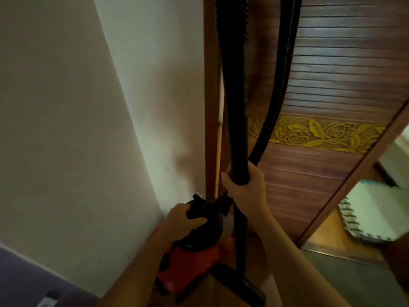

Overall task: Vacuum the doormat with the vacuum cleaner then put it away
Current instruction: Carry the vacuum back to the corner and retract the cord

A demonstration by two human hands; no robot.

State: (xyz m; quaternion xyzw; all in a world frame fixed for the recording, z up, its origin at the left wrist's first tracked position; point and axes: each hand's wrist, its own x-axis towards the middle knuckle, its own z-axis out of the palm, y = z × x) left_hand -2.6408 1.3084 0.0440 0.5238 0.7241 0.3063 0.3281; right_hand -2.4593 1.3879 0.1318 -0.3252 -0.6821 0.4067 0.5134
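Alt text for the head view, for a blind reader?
A person's left hand grips the top handle of a red and black vacuum cleaner, while the right hand holds its black tube upright beside a slatted wooden door.

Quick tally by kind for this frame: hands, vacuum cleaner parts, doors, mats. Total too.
Hands: 2 (left hand, right hand)
Vacuum parts: 3 (red-and-black canister body, black rigid tube, black ribbed hose)
Doors: 1 (brown slatted wooden door with gold rose band)
Mats: 1 (pale fringed floor mat)
Total: 7
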